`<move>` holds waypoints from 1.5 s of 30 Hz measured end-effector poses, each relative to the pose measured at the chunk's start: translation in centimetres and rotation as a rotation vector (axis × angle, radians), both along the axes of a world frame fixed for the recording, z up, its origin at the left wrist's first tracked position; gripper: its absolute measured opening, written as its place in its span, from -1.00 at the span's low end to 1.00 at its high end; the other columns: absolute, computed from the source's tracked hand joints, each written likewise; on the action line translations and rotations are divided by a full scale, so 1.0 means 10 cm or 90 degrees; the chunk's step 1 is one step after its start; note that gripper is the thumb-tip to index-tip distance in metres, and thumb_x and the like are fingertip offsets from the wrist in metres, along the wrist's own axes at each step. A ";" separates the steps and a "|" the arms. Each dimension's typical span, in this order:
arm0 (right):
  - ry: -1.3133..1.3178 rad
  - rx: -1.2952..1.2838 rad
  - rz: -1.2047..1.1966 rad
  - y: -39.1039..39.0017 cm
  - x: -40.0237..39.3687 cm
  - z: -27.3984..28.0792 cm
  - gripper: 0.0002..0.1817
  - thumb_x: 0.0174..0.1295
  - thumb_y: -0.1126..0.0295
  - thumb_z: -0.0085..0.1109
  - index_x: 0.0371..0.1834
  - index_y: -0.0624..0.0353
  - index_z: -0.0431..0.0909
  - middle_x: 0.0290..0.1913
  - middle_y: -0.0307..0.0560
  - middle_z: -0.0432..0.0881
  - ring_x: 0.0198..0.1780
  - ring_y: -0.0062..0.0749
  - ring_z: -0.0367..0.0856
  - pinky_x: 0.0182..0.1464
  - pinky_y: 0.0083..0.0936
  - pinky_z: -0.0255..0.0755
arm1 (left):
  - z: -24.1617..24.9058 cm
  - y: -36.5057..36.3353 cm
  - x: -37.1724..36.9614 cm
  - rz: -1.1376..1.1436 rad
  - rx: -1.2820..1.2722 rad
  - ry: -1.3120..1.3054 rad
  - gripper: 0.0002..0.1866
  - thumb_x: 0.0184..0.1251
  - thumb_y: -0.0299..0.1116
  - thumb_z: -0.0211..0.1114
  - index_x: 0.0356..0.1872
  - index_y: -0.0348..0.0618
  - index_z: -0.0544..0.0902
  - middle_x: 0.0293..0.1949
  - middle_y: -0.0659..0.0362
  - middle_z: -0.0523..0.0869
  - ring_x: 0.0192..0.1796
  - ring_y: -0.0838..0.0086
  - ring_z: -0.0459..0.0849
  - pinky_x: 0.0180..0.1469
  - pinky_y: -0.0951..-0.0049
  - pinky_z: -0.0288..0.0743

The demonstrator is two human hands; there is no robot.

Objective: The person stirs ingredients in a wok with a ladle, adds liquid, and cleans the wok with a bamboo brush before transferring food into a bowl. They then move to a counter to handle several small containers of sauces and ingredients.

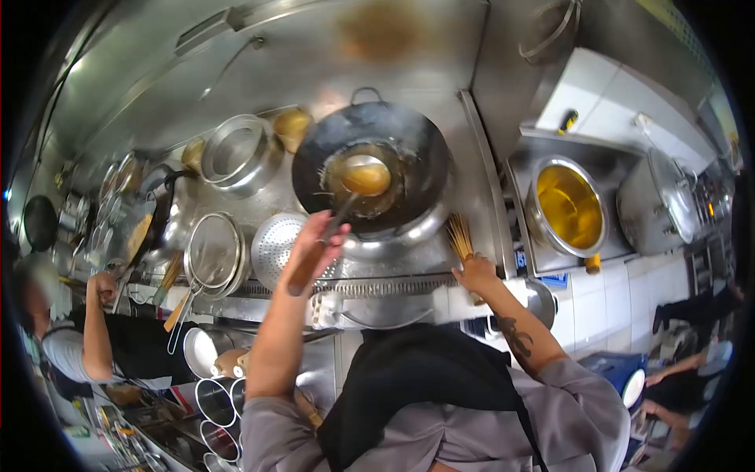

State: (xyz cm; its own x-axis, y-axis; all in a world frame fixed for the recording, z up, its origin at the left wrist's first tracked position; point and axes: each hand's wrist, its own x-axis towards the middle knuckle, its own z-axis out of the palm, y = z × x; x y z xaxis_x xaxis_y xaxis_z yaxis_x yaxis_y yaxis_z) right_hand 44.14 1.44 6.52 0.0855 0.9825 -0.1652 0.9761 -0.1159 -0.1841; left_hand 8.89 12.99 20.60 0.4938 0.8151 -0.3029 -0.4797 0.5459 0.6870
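My left hand point(321, 245) is closed around the handle of a ladle point(366, 178), whose wooden end sticks out below my fingers. The ladle's bowl holds brownish-yellow liquid and sits inside a dark wok point(429, 153). More liquid lies in the bottom of the wok, and a light haze hangs over it. At the stove's front edge, to the right of the wok, my right hand point(476, 275) grips a bamboo wok brush point(458, 234). The brush stands with its bristles up, and my fingers hide its lower part.
Left of the wok are a perforated skimmer point(275, 245), a mesh strainer point(213, 250) and a metal pot point(234, 151). To the right stand a pot of yellow oil point(565, 206) and a large lidded pot point(653, 203). A co-worker's arm point(98, 334) works at the far left.
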 end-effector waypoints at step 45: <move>-0.031 0.019 0.297 1.74 -0.69 1.33 -0.72 0.01 0.24 0.25 -0.23 0.10 0.67 -0.29 -0.02 0.71 -0.18 -0.12 0.70 -0.11 -0.22 0.55 | 0.83 -0.63 -0.92 -0.264 0.671 1.016 -0.66 0.35 -0.26 0.11 -0.02 -0.33 0.53 -0.39 -0.17 0.65 -0.29 -0.06 0.63 -0.21 0.12 0.45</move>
State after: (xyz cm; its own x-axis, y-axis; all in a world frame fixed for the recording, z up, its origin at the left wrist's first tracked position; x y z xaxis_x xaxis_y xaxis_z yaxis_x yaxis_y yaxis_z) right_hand 37.27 18.84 19.80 -0.3596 0.9220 -0.1433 0.9302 0.3421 -0.1332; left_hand -0.36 6.66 28.88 0.4820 0.8645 -0.1423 0.8378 -0.4073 0.3635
